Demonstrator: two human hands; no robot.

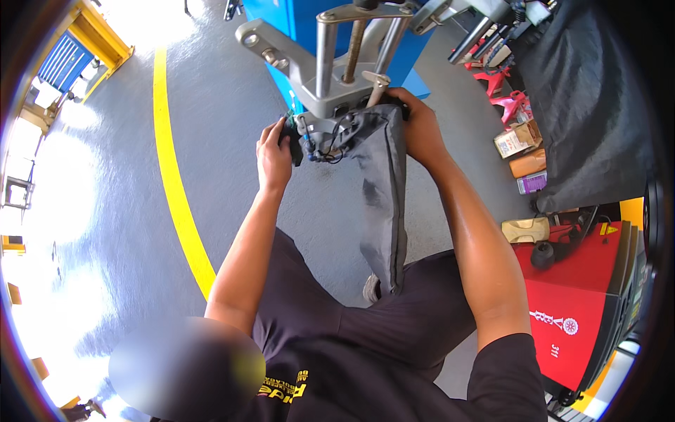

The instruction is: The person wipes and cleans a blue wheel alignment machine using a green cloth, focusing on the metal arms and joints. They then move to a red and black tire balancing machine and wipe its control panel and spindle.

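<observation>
nearest me, the lower end of the black cover (383,190) hangs loose in front of my trousers (415,288). its upper end is gathered against the right side of the silver metal fixture (320,95), just below the two rods and the threaded screw.

my left hand (274,160) is half curled, thumb and fingers closed about a dark piece (295,144) at the fixture's left edge. my right hand (422,130) is bent at the top of the cover, its fingers reaching in behind; i cannot tell whether they grip the cloth, the fixture or both.

progress, in my judgement: partway. the cover is up at the fixture, but its length hangs slack and both hands are engaged, so i find nothing to mark as finished. settling the upper end and freeing both hands appear outstanding.

not verified: my right fingertips are hidden, and how the cover meets the fixture is lost among dark folds and thin cables (327,153). the dark piece is too small to identify. farther off, the blue cabinet (302,21) is partly blocked by the fixture and cut off at the top.
</observation>
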